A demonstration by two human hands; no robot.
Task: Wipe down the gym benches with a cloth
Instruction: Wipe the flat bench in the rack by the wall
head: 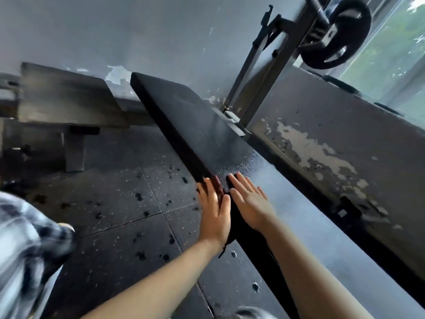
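The left hand (215, 211) and right hand (251, 203) lie flat side by side with fingers straight, pressing a dark cloth (235, 224) beneath and between them onto the long black padded vinyl bench (195, 125), whose top stretches beyond the fingertips.

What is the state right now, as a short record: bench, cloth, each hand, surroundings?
bench: black padded bench, runs diagonally away
cloth: dark cloth, draped over the bench's left edge
left: left hand flat, pressing the cloth
right: right hand flat, pressing the cloth
nearby: second bench at left; weight plate upper right
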